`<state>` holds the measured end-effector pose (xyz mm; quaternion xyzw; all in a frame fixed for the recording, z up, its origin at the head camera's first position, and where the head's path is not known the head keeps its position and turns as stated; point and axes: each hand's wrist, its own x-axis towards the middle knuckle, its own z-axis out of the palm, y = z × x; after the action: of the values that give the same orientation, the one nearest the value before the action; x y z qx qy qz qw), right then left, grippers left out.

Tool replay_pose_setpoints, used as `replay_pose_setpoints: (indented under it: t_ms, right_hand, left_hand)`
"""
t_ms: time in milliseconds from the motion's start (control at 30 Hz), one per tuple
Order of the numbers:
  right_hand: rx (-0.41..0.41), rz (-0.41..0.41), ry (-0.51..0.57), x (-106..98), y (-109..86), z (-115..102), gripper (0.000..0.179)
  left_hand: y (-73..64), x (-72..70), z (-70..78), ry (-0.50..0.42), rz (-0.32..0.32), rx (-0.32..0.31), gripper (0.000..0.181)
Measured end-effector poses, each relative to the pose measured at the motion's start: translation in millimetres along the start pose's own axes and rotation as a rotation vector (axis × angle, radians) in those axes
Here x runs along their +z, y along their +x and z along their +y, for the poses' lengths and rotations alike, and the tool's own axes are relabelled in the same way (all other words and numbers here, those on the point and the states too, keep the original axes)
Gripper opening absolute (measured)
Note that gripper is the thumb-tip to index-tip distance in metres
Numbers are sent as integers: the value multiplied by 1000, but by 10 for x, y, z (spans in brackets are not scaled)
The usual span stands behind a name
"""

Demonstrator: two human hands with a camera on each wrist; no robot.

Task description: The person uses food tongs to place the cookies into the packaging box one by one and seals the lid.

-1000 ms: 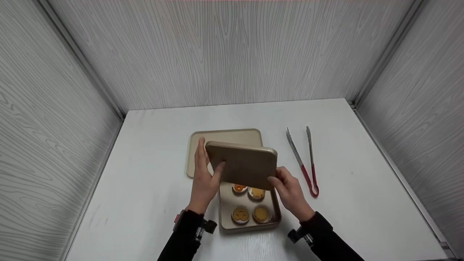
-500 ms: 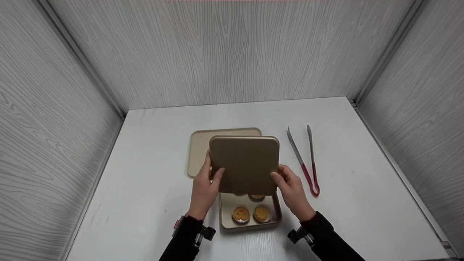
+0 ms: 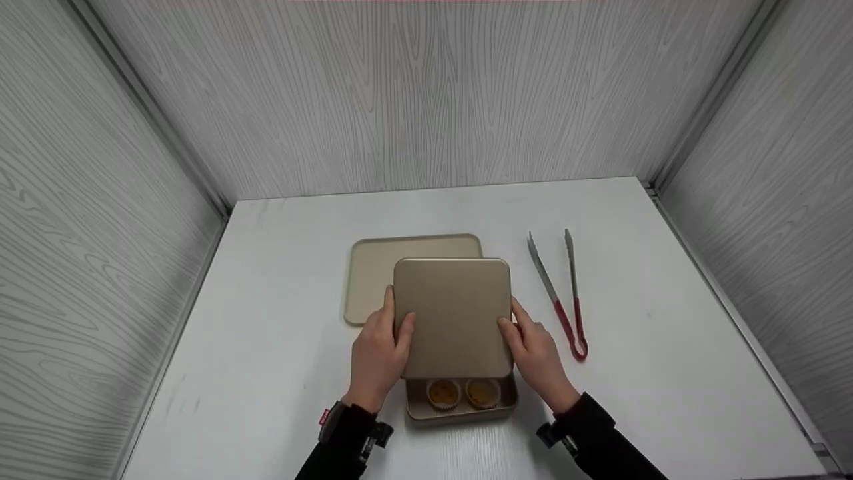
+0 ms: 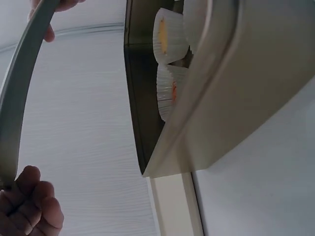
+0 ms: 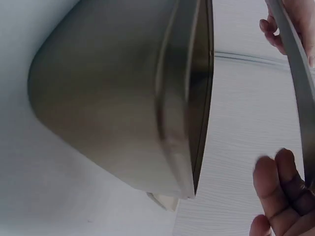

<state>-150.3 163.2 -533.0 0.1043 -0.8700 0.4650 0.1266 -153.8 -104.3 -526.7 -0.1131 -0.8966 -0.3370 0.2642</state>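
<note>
A gold-brown rectangular lid (image 3: 455,317) is held level above a matching tin box (image 3: 461,419). My left hand (image 3: 376,357) grips its left edge, thumb on top and curled fingers below, as the left wrist view shows. The right edge is pinched by my right hand (image 3: 538,357), thumb above, fingers underneath. Small pastries (image 3: 444,395) in paper cups sit in the box; two show in front of the lid, and others (image 4: 169,37) appear from the side. Both wrist views show a gap between lid (image 5: 299,83) and box rim. The lid hides the box's rear part from above.
Behind the box lies a flat beige tray (image 3: 373,273), partly covered by the lid in the head view. Metal tongs with red handles (image 3: 566,323) lie spread to the right. Grey wood-grain panels (image 3: 426,100) wall the white table (image 3: 266,300) at the back and sides.
The lid has turned from a steep tilt to nearly flat, coming down and toward me over the box. Both hands keep hold of it; the left one has shifted its grip along the edge.
</note>
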Motion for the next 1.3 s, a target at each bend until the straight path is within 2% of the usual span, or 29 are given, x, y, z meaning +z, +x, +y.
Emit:
replay_pose_setpoints:
  t_ms: [100,333,533,633,967,1267,1300]
  right_hand:
    - [12,-12,-109,14,-18,11,51]
    - [9,-73,-211,65,-39,77,48]
    - [27,-121,-250,105,-65,114,47]
    - [37,-140,-278,124,-80,120,45]
    - [29,-157,-346,185,-108,164,33]
    - [65,-162,-368,185,-115,190,42]
    - [65,-156,-373,196,-115,233,48]
  left_hand:
    - [-54,35,-12,31,-16,-31,59]
    - [-180,149,-61,37,-65,-131,57]
    - [-248,205,-70,65,-176,-268,56]
    - [-273,221,-73,83,-223,-309,57]
    - [-388,329,-145,65,-298,-382,56]
    - [-417,405,-164,15,-292,-408,55]
    - [-414,410,-160,9,-293,-411,55]
